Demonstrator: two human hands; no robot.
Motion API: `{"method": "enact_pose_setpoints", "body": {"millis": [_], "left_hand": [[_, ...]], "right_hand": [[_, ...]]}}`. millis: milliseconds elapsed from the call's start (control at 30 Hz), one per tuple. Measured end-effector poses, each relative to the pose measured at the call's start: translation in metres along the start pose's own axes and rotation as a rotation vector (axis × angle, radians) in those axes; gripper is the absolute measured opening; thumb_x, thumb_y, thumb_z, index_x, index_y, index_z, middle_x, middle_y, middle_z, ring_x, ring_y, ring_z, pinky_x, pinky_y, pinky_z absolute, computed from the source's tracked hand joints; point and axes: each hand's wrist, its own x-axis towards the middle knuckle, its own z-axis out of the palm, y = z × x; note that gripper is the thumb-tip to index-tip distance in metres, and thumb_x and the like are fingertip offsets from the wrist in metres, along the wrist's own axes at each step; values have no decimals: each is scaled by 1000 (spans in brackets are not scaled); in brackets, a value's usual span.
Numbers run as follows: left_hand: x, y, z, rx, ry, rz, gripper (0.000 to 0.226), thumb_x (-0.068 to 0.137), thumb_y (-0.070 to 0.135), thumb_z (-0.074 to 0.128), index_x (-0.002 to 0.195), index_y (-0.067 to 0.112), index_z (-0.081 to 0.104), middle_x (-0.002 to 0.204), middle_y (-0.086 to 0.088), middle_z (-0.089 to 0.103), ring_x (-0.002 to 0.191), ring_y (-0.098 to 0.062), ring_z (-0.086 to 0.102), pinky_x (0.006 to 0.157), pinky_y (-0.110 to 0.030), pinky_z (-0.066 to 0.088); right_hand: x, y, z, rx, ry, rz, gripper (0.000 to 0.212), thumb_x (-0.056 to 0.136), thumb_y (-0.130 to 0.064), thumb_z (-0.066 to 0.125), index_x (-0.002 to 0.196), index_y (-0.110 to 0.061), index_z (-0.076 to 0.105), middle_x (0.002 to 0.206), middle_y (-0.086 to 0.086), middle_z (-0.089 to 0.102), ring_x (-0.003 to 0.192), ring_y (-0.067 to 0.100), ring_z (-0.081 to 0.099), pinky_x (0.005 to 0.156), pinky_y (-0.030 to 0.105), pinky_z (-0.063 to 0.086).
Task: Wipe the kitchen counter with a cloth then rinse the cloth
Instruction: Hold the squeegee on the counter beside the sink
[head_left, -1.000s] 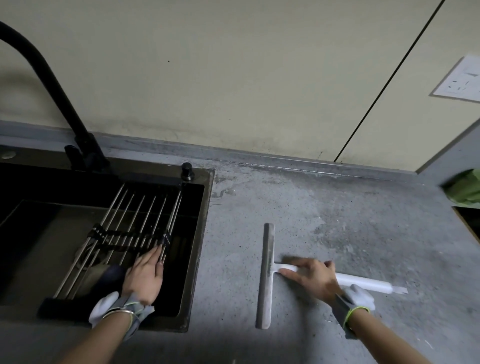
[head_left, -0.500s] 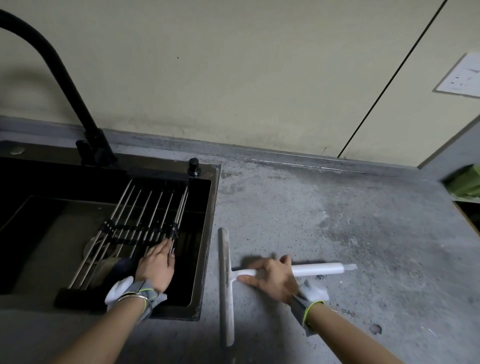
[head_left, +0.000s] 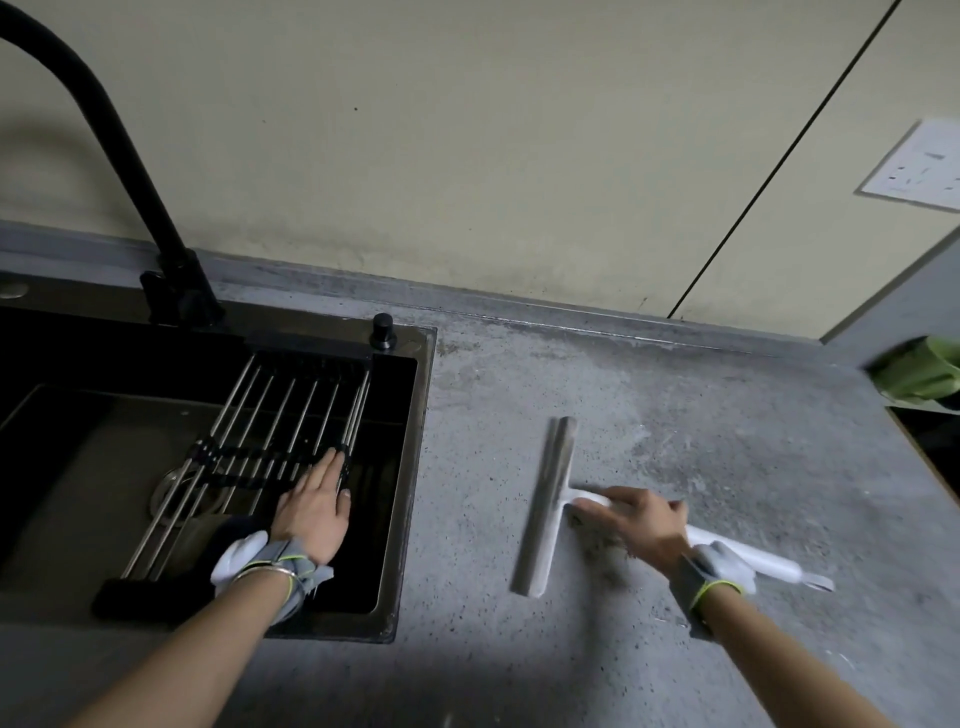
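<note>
Midway, apparently: right hand (head_left: 641, 525) closed around white squeegee (head_left: 550, 504) handle, blade flat on streaky grey counter (head_left: 727, 415). Left hand (head_left: 311, 512) open, flat on sink rack (head_left: 280, 431), holding nothing. No cloth clearly visible; rinsing not yet done.

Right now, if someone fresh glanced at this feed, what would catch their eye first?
Probably the right hand gripping the white squeegee, whose blade lies flat on the grey counter right of the sink. Next, the left hand resting flat on the metal roll-up rack across the black sink, with the black faucet arching over it at back left.
</note>
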Motion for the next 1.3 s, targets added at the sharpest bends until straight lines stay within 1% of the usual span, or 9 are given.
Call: {"method": "enact_pose_setpoints", "body": {"millis": [167, 300, 367, 667, 800, 933, 1000, 1100, 1300], "left_hand": [[6, 3, 4, 72, -7, 9, 52, 102, 27, 29, 151, 21, 16, 159, 11, 8, 145, -11, 17, 113, -30, 20], [10, 2, 0, 60, 31, 17, 47, 102, 25, 30, 149, 21, 26, 157, 11, 18, 142, -9, 24, 112, -28, 20], [11, 1, -2, 60, 29, 28, 47, 102, 24, 30, 149, 21, 28, 157, 11, 20, 142, -9, 24, 112, -28, 20], [18, 3, -4, 38, 64, 26, 43, 101, 23, 33, 144, 18, 34, 149, 7, 33, 135, -15, 34, 108, -30, 25], [24, 5, -4, 34, 87, 25, 43, 100, 23, 35, 143, 20, 34, 148, 6, 33, 134, -16, 34, 108, -31, 26], [31, 7, -6, 20, 51, 32, 48, 101, 23, 34, 148, 24, 25, 155, 10, 22, 140, -13, 26, 112, -35, 21], [36, 10, -6, 22, 27, 35, 50, 101, 24, 33, 149, 28, 21, 157, 10, 18, 142, -13, 22, 113, -36, 20], [42, 13, -4, 30, 14, 20, 52, 101, 25, 32, 150, 29, 16, 158, 10, 15, 143, -12, 20, 113, -36, 20], [50, 12, 5, 40, -22, 0, 55, 102, 24, 27, 152, 25, 5, 159, 10, 6, 145, -8, 13, 114, -32, 17]], "right_hand": [[-1, -9, 1, -73, -107, -9, 28, 57, -89, 34, 77, -74, 45, 64, -30, 55, 97, 5, 51, 87, 34, 17], [2, -29, 25, -131, -166, -47, 66, 61, -87, 33, 112, -53, 57, 106, -16, 63, 114, 17, 42, 86, 33, 19], [5, -41, 37, -152, -191, -53, 73, 62, -85, 35, 116, -43, 59, 111, -10, 60, 113, 21, 41, 85, 34, 22], [14, -92, 73, -117, -220, -221, 49, 78, -70, 50, 110, -36, 64, 79, -18, 47, 71, 2, 22, 80, 32, 20], [21, -98, 73, -45, -222, -240, 47, 75, -72, 51, 106, -39, 64, 82, -20, 50, 79, 0, 30, 81, 33, 22], [38, -82, 52, 32, -152, -152, 52, 63, -83, 42, 97, -50, 62, 100, -18, 62, 109, 18, 42, 82, 32, 17], [48, -71, 34, 90, -114, -119, 32, 62, -83, 42, 82, -62, 56, 90, -27, 62, 108, 13, 42, 84, 32, 13], [64, -58, 13, 49, -87, -99, 14, 67, -81, 41, 78, -76, 48, 99, -26, 66, 100, 7, 44, 89, 34, 12], [84, -57, 10, -146, -127, -76, 65, 66, -81, 38, 111, -41, 63, 103, -12, 66, 100, 14, 46, 89, 37, 16]]}}
